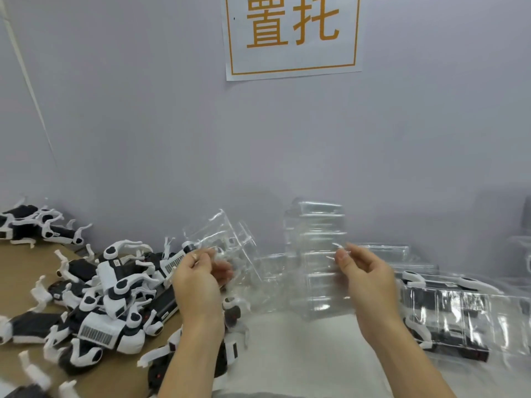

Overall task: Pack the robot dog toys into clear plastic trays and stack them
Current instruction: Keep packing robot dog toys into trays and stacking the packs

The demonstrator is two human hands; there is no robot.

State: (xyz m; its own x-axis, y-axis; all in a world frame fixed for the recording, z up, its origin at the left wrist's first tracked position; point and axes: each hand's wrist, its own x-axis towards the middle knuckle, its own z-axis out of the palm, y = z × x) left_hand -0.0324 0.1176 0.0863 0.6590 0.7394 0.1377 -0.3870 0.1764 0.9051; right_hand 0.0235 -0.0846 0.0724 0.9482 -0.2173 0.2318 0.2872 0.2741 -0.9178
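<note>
Two clear trays are up in the air, one in each hand. The left hand point(201, 271) pinches a tilted clear tray point(221, 239) with curled fingers. The right hand point(363, 268) pinches the side of a taller stack of clear trays point(319, 254), which stands upright just left of it. The hands are apart, palms facing each other, arms reaching forward. Left of the left hand lies a big pile of robot dog toys point(109, 297), too many and too mixed up to count, on brown cardboard point(23, 268). Right of the right hand lies a packed tray point(451, 314) with black and white toys inside, on the counter point(301, 354). A sign point(293, 35) hangs on the wall above.
</note>
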